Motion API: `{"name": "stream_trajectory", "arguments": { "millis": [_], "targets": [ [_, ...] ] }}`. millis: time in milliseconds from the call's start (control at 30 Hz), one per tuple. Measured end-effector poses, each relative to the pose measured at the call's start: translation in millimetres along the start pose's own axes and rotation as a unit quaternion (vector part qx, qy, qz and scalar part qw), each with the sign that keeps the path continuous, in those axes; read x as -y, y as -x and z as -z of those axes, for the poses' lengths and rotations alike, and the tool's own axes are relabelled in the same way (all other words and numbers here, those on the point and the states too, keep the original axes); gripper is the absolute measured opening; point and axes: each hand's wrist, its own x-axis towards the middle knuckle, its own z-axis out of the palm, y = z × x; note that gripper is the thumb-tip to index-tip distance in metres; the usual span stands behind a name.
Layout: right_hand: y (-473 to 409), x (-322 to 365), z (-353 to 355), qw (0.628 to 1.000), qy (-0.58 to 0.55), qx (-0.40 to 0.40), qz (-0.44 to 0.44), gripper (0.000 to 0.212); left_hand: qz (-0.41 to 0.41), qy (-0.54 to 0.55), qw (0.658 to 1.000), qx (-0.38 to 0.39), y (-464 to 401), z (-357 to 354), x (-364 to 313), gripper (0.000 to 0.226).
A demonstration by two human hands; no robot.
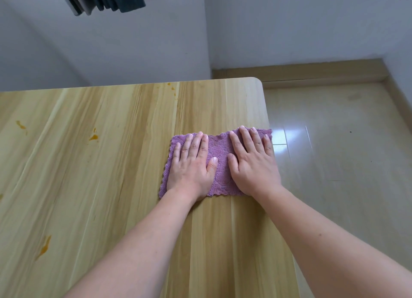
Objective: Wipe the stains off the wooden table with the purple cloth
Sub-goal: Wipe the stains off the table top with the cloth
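Presently catalogued: one purple cloth [219,164], laid flat near the right edge of the wooden table [116,164], its long axis running roughly left to right across the table, its far right corner just reaching over the table's edge.

Left hand [191,164]: pressed palm-down on the left half of the cloth, fingers spread and extended; nothing is pinched or clasped. Right hand [252,161]: pressed flat on the right half in the same manner, grip likewise unclosed, the cloth held only by downward pressure.

Stains, orange-brown, are noted as follows: one blot [93,137] at mid-table, well left of the cloth; one streak [21,125] further left; one long smear [44,247] near the left foreground; a few small specks [171,87] by the far edge, beyond the cloth. None is covered by the cloth as far as can be seen.

Relation governing the coming move: most of the soiling lies to the left of both hands, and the left hand is the nearer. A leftward sweep, led along the cloth's long axis, is judged to be required; the specks at the far edge would call for a separate forward push. Wiping is judged barely begun.
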Motion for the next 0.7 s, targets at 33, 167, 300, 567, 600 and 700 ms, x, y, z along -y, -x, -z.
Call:
{"name": "stream_trajectory", "arguments": {
  "millis": [33, 167, 300, 567, 600, 700],
  "targets": [
    [-4, 0, 0, 1.000, 0.002, 0.001, -0.002, 0.061, -0.001, -0.002, 1.000, 0.004, -4, 1, 0, 0.070],
    [-19, -3, 0, 1.000, 0.005, 0.005, -0.004, 0.062, -0.001, -0.005, 1.000, 0.007, -22, 3, 1, 0.068],
    [-38, -6, 0, 1.000, 0.005, 0.005, -0.010, 0.062, -0.005, 0.000, 1.000, 0.007, -42, 4, 2, 0.070],
    [-70, -12, 1, 1.000, 0.013, 0.002, -0.008, 0.061, -0.013, -0.001, 1.000, -0.006, -74, 7, 5, 0.075],
    [-73, -13, 1, 1.000, 0.014, 0.002, -0.007, 0.061, -0.013, -0.001, 1.000, -0.007, -77, 7, 5, 0.075],
    [-85, -15, 0, 1.000, 0.020, 0.001, -0.004, 0.061, -0.017, -0.005, 1.000, -0.009, -88, 7, 6, 0.076]
  ]
}}
